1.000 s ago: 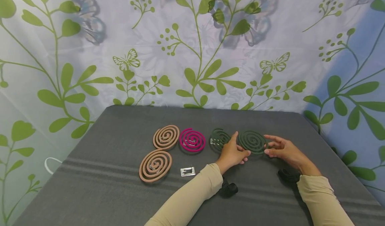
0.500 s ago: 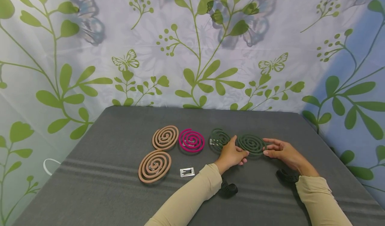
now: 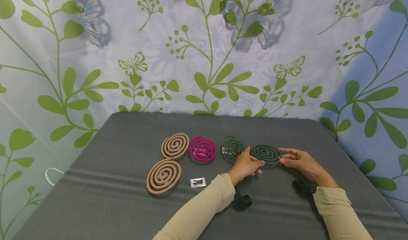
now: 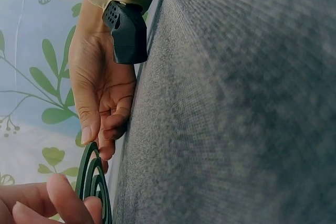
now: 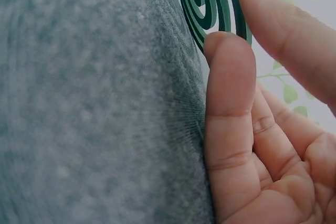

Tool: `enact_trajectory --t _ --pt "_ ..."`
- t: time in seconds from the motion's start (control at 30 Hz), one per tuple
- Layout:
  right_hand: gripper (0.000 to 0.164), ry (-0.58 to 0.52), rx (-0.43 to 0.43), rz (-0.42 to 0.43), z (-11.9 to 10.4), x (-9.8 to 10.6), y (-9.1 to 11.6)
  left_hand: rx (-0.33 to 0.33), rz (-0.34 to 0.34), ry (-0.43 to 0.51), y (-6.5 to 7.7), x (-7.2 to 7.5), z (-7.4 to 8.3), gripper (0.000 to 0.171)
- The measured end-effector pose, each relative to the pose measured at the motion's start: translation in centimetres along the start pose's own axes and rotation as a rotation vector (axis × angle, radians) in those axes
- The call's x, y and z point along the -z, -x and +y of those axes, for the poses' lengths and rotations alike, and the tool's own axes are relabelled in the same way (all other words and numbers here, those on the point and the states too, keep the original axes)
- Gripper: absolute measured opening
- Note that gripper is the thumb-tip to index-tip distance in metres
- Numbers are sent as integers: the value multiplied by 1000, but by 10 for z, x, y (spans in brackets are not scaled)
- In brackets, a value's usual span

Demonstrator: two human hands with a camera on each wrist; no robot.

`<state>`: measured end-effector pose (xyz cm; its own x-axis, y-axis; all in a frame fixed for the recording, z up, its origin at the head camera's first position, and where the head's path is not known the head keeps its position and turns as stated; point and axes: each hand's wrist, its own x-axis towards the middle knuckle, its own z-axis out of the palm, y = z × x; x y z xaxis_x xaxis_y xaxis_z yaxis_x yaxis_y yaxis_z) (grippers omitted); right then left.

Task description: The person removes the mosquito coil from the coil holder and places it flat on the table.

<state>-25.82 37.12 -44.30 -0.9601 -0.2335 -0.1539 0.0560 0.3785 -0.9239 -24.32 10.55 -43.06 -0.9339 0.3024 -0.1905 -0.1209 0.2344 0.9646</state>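
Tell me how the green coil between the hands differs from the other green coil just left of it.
The held green coil is pinched at its edges by the left hand and the right hand; the other green coil lies untouched on the grey table. The other green coil has a small metal stand showing at its left side; none shows at the held green coil. Both are dark green spirals of similar size.

Two tan coils (image 3: 175, 145), a pink coil (image 3: 203, 148) and a metal stand (image 3: 198, 182) lie left.
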Motion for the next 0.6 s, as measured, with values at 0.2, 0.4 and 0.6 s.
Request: enact_trajectory --t 0.2,0.4,0.6 --pt "71 14 0 24 1 0 0 7 -10 -6 1 1 1 86" --pt "72 32 -14 35 0 0 0 37 -22 -11 0 -1 0 86" --pt "72 68 -19 48 0 0 -1 64 -34 -23 0 -2 -1 85"
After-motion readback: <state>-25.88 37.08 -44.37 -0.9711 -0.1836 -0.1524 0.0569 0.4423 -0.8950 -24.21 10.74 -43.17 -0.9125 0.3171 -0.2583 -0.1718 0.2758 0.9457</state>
